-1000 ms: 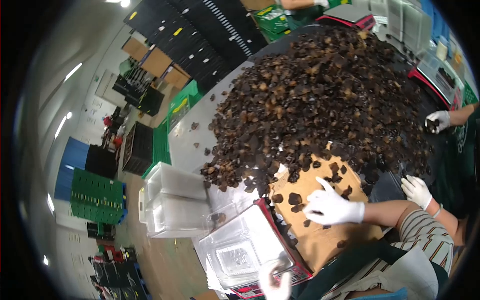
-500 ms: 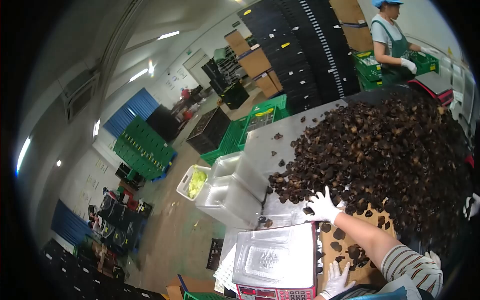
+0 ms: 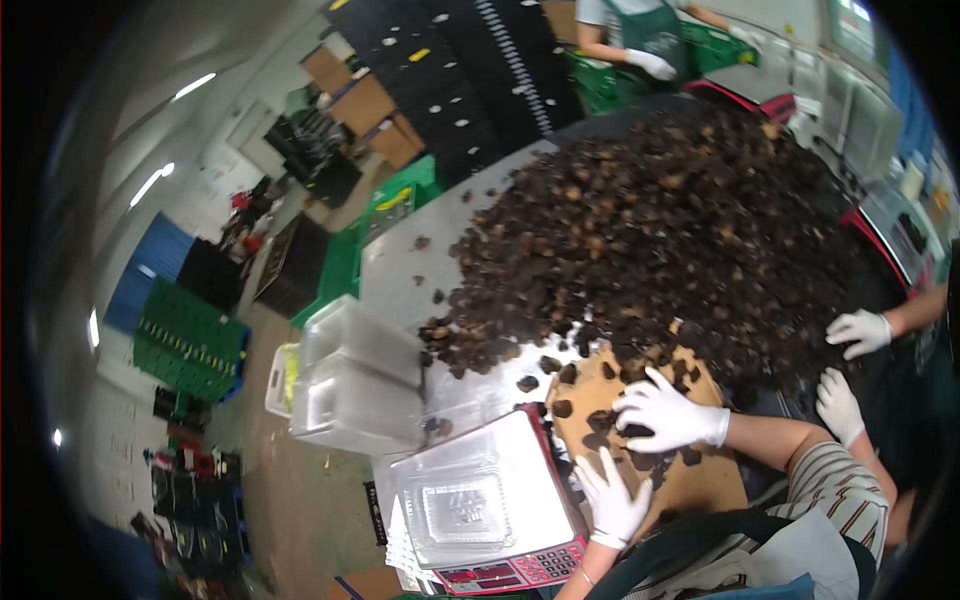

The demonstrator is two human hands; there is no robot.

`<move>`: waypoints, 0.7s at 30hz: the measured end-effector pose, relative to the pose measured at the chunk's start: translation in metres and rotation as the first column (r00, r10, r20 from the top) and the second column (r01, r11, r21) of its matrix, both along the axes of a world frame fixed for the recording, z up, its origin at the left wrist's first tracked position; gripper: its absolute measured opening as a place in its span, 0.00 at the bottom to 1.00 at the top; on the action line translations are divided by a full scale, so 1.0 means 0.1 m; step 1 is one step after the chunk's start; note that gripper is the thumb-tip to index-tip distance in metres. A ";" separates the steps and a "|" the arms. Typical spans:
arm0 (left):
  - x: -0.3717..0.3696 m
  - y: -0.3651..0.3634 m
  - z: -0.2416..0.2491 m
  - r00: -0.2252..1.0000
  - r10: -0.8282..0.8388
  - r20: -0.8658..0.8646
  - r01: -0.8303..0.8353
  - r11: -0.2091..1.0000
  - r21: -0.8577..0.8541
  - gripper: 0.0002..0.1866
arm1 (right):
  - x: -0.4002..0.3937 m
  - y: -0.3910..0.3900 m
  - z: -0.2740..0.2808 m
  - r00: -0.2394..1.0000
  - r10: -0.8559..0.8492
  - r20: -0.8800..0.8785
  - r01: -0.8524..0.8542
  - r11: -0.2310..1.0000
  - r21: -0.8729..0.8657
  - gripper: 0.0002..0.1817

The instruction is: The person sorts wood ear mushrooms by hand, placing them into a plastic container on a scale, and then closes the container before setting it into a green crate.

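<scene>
My right hand (image 3: 668, 415), white-gloved, rests over dark brown mushroom-like pieces (image 3: 598, 420) on a piece of brown cardboard (image 3: 715, 480). Its fingers are apart and bent over a few pieces; none is clearly held. Nearer to me is my left hand (image 3: 612, 503), also gloved, with fingers spread at the cardboard's left edge, between it and the scale. A clear plastic tray (image 3: 465, 515) lies on the metal plate of the red digital scale (image 3: 515, 572). Beyond the cardboard spreads a large heap of the same dark pieces (image 3: 650, 230).
Stacked clear plastic containers (image 3: 360, 390) stand at the metal table's (image 3: 400, 270) left edge. At right are another person's gloved hands (image 3: 858, 333); a co-worker in a green apron (image 3: 650, 35) stands at the far end. Tall black crates (image 3: 450, 80) rise behind.
My right hand has come back from the heap's edge onto the cardboard, and my left hand has moved forward beside it. The view has swung right, bringing another person's hands further into sight.
</scene>
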State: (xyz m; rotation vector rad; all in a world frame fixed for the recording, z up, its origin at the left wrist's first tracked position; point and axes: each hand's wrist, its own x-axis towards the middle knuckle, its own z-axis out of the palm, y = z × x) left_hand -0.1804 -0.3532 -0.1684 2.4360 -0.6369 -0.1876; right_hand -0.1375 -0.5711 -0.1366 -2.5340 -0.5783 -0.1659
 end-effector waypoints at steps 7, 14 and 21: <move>0.20 -0.17 0.01 0.998 -0.059 0.032 0.054 0.989 0.138 0.52 | -0.32 -0.06 -0.34 0.958 -0.287 0.012 0.286 0.947 -0.150 0.37; -0.15 0.20 0.07 0.943 -0.320 -0.087 0.332 0.900 0.283 0.41 | -1.05 0.10 -0.16 0.999 0.037 -0.005 -0.036 0.988 0.149 0.10; -0.33 0.38 0.17 0.929 -0.349 -0.128 0.364 0.922 0.129 0.22 | -1.44 0.00 -0.21 0.974 -0.225 -0.027 0.220 0.910 0.351 0.07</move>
